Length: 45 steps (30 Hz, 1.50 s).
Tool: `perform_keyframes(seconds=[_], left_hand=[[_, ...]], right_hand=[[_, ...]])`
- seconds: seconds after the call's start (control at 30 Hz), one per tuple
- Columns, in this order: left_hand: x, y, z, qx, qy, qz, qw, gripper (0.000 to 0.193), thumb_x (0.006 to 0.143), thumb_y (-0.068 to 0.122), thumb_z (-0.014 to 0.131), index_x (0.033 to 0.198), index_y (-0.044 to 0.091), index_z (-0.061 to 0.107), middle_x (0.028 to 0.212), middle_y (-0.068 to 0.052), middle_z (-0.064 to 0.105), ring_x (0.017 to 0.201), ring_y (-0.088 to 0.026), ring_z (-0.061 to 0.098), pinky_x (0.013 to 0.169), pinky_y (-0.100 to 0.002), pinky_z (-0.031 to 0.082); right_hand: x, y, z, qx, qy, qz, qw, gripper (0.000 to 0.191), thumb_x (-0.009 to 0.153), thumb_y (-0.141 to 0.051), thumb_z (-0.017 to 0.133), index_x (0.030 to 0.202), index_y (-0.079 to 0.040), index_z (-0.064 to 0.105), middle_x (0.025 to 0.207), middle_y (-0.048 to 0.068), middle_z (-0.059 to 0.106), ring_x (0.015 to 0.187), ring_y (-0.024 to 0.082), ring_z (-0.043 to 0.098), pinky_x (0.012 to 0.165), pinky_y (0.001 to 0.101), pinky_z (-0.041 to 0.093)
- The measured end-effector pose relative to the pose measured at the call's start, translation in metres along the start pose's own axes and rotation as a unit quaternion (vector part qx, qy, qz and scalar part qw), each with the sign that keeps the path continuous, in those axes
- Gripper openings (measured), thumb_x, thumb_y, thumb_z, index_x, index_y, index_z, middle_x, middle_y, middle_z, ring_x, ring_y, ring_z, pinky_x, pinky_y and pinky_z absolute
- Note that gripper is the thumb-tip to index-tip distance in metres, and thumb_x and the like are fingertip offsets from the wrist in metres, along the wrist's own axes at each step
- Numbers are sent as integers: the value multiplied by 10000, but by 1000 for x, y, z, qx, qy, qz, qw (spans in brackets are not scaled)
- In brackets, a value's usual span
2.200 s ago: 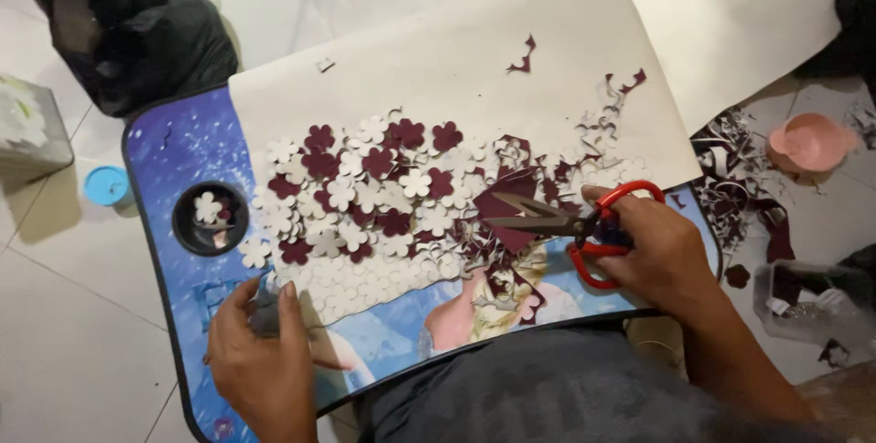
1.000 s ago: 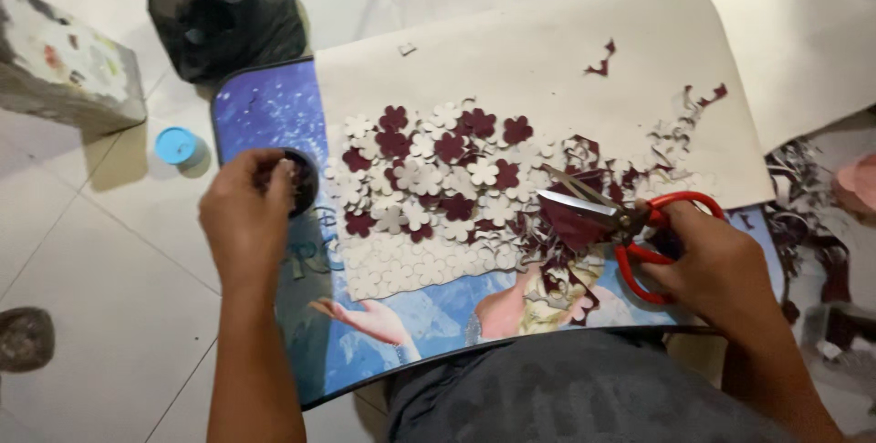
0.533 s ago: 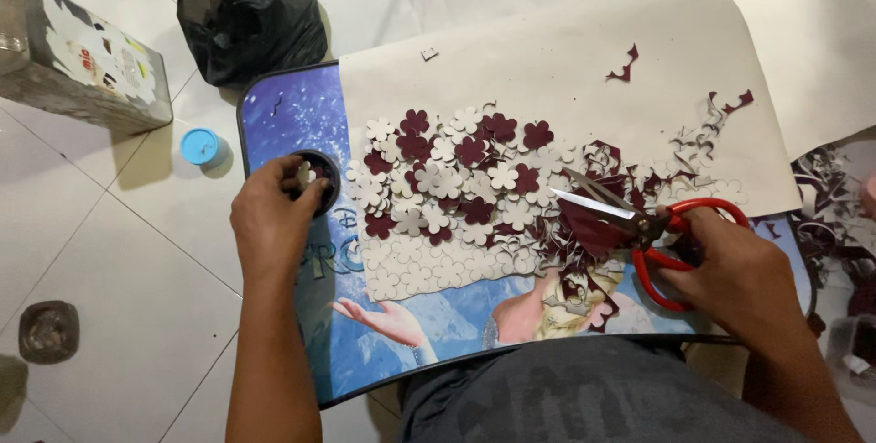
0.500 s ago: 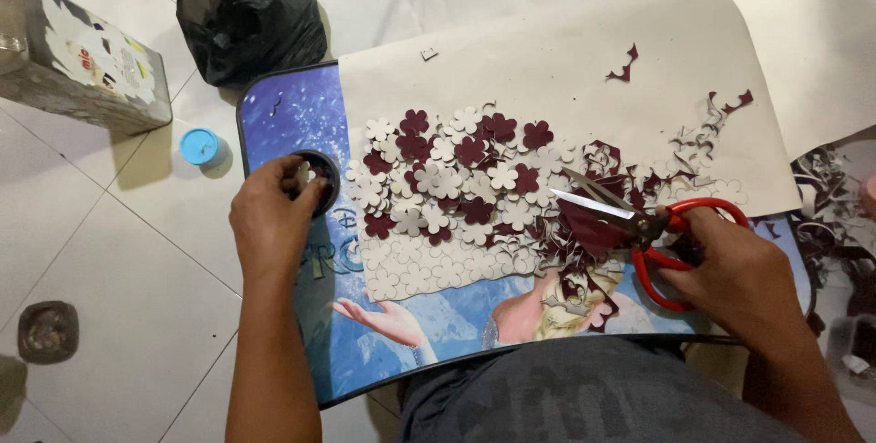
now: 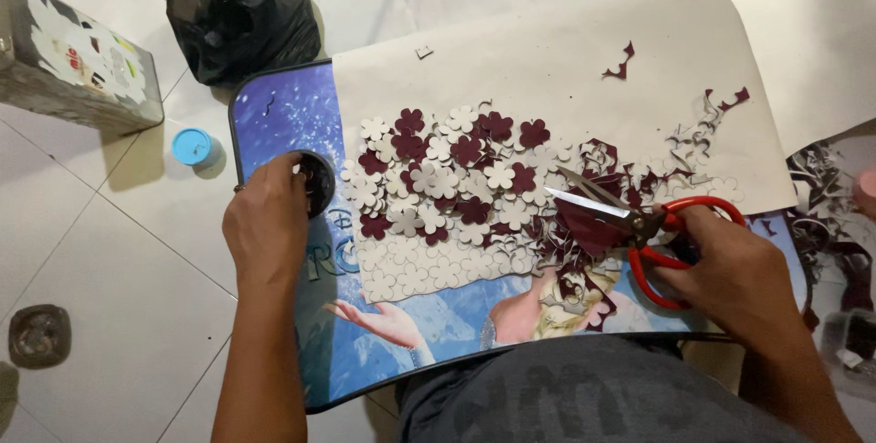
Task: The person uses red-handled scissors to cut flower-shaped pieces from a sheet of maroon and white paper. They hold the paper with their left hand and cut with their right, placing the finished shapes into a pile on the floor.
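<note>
The left hand [image 5: 266, 224] lies palm down on the left of the scene, its forearm running straight up from the near edge. The fingers [image 5: 290, 172] curl downward at the far end of the hand, tips bunched together and pressed down (what lies under them is mostly hidden by the hand itself). The wrist is straight, the back of the hand facing up.

The right hand [image 5: 735, 265] sits on the right, its forearm coming in from the near right corner. It is turned knuckles up, fingers folded in a closed grip pointing left, thumb side toward the far edge. The wrist bends slightly inward.
</note>
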State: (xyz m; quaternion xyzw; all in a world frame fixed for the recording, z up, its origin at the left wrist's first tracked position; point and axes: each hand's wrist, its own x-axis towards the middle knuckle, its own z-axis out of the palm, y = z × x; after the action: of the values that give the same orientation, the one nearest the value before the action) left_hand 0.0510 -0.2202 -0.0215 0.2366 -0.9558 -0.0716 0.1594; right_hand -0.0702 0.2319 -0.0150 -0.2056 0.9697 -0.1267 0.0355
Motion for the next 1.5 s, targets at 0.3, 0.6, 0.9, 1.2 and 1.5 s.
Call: perform_keyframes(seconds=[0.3,0.6,0.9,1.2,1.5], left_hand=[[-3,3,-18,-93,35,-30,995,177,1025,83,654,1195,41,683,1072,-184,729,927,-369,702,779,-472,541],[-11,38,-64,-330,-51,-168,928,262,968,99,684,1225,49,686,985,-74,767,893,-149,750,780,-288,585],[-42,101,-57,-523,-268,-103,803,412,971,143,715,1371,84,638,1175,-94,768,832,-179,730,675,-350,574],[-12,64,-35,-437,-67,-127,888,247,998,90,690,1244,103,716,1161,-75,784,989,-124,773,836,-264,634],[6,14,-45,-206,35,-116,971,207,985,99,712,1176,21,726,1055,-158,766,977,-265,757,866,-363,567]], right_hand=[[2,0,1,-14,-19,9,1000,534,664,-303,915,1109,-87,715,907,91,761,769,217,751,669,346,579],[2,-3,3,-16,-1,6,1000,539,661,-291,919,1112,-87,706,943,97,757,816,242,749,698,355,574],[0,-4,4,14,20,-8,1000,538,672,-238,897,1152,-98,700,947,93,754,845,245,744,709,353,573],[-4,-7,6,9,13,0,1000,490,700,-307,901,1088,-87,698,940,104,756,827,264,743,706,369,568],[-2,-6,6,4,34,-20,999,486,679,-294,899,1065,-80,697,928,104,755,814,269,739,685,377,562]])
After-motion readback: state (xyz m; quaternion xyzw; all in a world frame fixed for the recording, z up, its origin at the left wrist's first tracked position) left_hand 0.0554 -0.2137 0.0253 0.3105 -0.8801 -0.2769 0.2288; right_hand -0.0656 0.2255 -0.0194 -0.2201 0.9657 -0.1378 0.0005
